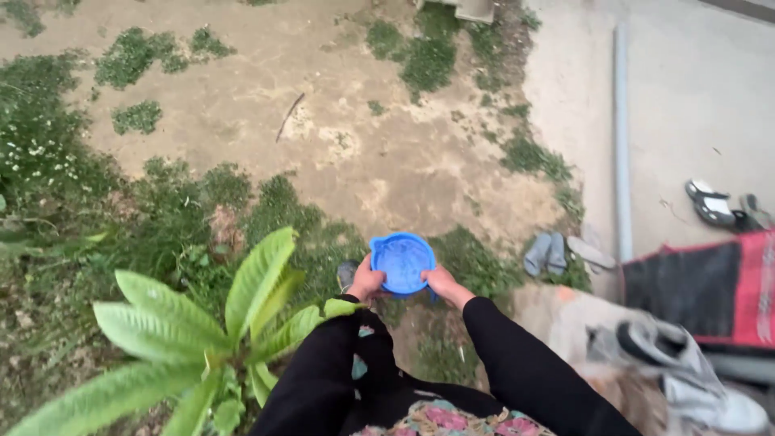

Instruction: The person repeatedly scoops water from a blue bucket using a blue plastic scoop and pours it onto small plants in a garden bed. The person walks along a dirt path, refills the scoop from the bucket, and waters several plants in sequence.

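Patchy grass (194,210) and bare dirt (363,153) lie underfoot, a broad-leafed plant (202,331) closest in. Just beyond it, the left hand (365,282) and right hand (442,282) close on opposite rims of a blue bowl (402,262), seemingly keeping it level. Farther right, sandals (557,252) rest beside concrete paving (694,89).

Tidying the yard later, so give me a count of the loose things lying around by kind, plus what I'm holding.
Blue round container, held by left hand and right hand: 1
Grey slippers: 2
Black-and-white sandals: 2
Stick: 1
Grey pipe: 1
Total: 7
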